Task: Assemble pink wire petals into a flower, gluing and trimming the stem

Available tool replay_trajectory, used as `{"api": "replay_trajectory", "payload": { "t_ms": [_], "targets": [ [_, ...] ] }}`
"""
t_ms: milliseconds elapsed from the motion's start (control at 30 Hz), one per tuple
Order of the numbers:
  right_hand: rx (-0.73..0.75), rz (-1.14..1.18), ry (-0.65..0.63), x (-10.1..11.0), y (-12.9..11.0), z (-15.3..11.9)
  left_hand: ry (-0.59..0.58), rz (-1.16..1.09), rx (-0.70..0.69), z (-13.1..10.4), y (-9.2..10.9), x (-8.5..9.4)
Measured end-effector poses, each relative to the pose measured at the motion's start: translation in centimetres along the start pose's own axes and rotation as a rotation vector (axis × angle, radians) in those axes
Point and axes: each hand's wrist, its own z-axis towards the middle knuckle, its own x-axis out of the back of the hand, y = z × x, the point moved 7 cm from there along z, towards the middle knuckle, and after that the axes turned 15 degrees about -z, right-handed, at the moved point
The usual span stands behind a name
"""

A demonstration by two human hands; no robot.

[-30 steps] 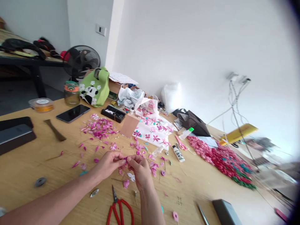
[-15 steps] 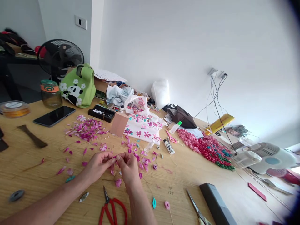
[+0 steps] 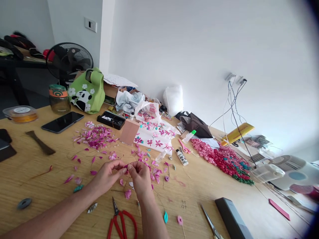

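My left hand (image 3: 112, 172) and my right hand (image 3: 140, 175) meet over the middle of the table, fingertips pinched together. Between them is a small magenta petal (image 3: 126, 168), mostly covered by the fingers. Loose pink petals (image 3: 156, 174) lie just beyond and to the right of my hands. Below them, red-handled pliers (image 3: 119, 217) rest on the wood with their jaws pointing away from me. A pink petal (image 3: 128, 194) lies between my wrists, and a teal leaf (image 3: 78, 188) sits beside my left forearm.
A heap of pink petals (image 3: 96, 136) lies behind my hands, near a phone (image 3: 62, 122) and a black box (image 3: 111, 120). Finished flowers rest on white paper (image 3: 142, 141). Rightward are a small bottle (image 3: 181, 157), scissors (image 3: 209, 220), a grey box (image 3: 233, 217) and a red floral pile (image 3: 221, 159).
The whole view has shifted slightly, so things appear a little further right. Both hands keep their pinch on the magenta petal, with only slight finger movement.
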Motion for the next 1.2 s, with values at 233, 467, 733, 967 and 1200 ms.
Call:
{"api": "replay_trajectory", "payload": {
  "t_ms": [233, 467, 733, 967, 1200],
  "targets": [
    [-0.013, -0.009, 0.001, 0.2, 0.3, 0.1, 0.057, 0.047, -0.065, -0.3, 0.9, 0.2],
    [-0.026, 0.03, -0.046, 0.2, 0.5, 0.2, -0.027, 0.15, -0.137, -0.6, 1.3, -0.6],
    [-0.03, 0.055, -0.055, 0.4, 0.5, 0.2, 0.003, 0.154, -0.164, -0.4, 1.4, -0.3],
    [-0.028, 0.095, -0.099, 0.1, 0.5, 0.2, 0.018, -0.149, 0.05, 0.2, -0.4, 0.1],
    [-0.024, 0.035, -0.155, 0.1, 0.6, 0.2, 0.047, -0.023, 0.085, 0.5, -1.0, 0.6]
  ]
}}
